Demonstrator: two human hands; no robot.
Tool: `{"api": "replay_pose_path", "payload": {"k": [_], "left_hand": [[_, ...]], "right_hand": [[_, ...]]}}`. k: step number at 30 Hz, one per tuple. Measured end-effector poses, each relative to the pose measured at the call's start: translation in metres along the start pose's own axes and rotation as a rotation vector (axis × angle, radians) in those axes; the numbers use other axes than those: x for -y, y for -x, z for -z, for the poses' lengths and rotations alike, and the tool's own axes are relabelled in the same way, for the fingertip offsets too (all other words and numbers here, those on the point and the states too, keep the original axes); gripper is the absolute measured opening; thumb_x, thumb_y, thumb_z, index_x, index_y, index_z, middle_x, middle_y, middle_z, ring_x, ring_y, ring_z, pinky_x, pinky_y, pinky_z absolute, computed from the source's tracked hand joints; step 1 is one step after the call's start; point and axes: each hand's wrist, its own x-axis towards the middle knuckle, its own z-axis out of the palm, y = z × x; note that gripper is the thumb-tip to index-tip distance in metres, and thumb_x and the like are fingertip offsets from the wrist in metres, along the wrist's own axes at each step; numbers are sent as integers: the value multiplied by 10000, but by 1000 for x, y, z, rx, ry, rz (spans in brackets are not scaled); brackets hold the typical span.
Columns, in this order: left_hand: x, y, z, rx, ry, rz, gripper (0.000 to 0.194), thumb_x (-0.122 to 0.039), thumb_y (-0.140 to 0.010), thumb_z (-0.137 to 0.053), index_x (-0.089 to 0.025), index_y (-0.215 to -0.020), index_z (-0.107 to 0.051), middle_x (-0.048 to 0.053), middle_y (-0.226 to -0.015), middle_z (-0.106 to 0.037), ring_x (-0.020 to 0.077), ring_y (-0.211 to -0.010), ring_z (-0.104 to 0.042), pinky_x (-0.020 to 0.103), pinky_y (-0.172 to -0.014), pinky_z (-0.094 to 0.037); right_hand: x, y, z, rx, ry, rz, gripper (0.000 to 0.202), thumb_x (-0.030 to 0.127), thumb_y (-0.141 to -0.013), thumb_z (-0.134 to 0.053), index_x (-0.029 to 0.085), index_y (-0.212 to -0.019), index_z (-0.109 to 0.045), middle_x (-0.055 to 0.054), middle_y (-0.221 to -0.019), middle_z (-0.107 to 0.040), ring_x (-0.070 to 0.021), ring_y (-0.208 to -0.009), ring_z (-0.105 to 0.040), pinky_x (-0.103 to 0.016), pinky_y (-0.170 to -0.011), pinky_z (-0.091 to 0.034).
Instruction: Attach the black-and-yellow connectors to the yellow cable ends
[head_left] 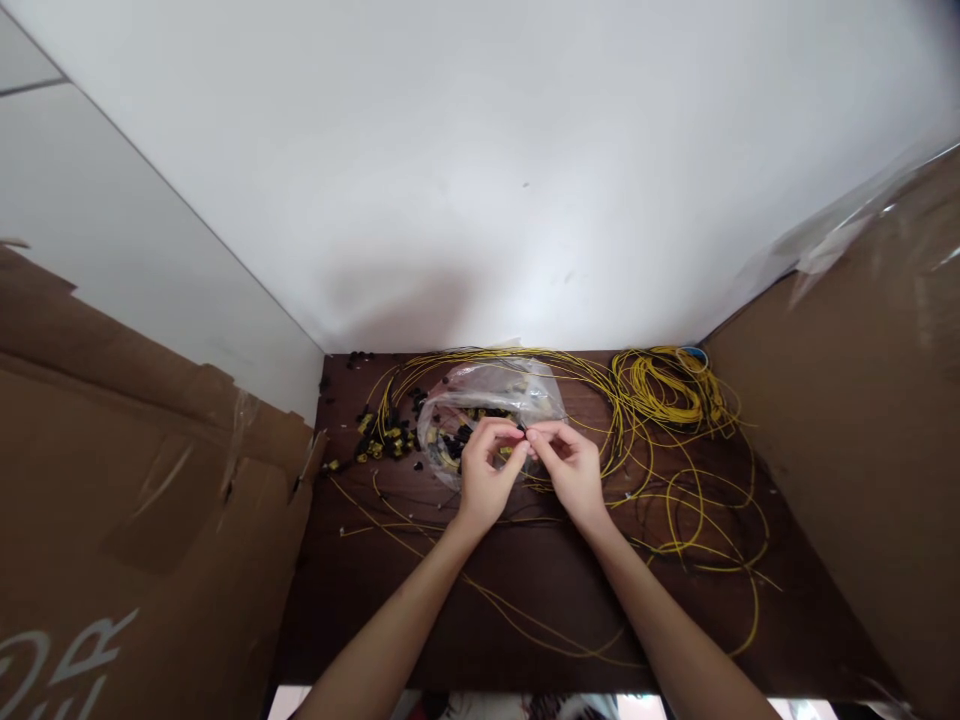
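Observation:
My left hand [487, 480] and my right hand [576, 478] meet fingertip to fingertip above the table. Both are closed in a pinch on a small black piece [523, 430], mostly covered by the fingers, so its kind cannot be made out. Just beneath them lies a clear plastic bag [544, 388] with black and yellow pieces inside. Left of the bag is a loose cluster of black and yellow connectors [386, 445]. Yellow wires [510, 352] arc behind the hands, and more strands run under my wrists.
A coiled bundle of yellow wire [660, 390] lies at the back right, with loose loops [697, 520] in front of it. Cardboard walls stand on the left [150, 450] and right [840, 400] of the dark brown table [540, 590]. A white wall [525, 200] closes the back.

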Motion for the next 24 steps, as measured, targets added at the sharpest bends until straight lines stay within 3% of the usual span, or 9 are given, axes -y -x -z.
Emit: {"api": "replay_pose_path", "payload": {"k": [9, 24], "left_hand": [[1, 1, 2, 22, 4, 9, 57, -182, -773, -616, -167, -825, -599, 63, -932, -559, 167, -893, -574, 275, -755, -501], [-6, -2, 8, 66, -168, 22, 49, -164, -773, -634, -163, -800, -593, 52, -884, -584, 146, -793, -563, 262, -722, -456]], "right_hand": [[1, 0, -1, 21, -34, -27, 162, 337, -758, -632, 180, -790, -658, -5, -629, -647, -140, -587, -591, -271, -613, -481], [4, 4, -3, 34, 6, -59, 140, 284, -814, -581, 174, -809, -668, -37, -771, -681, -156, -707, -620, -271, -684, -492]]}}
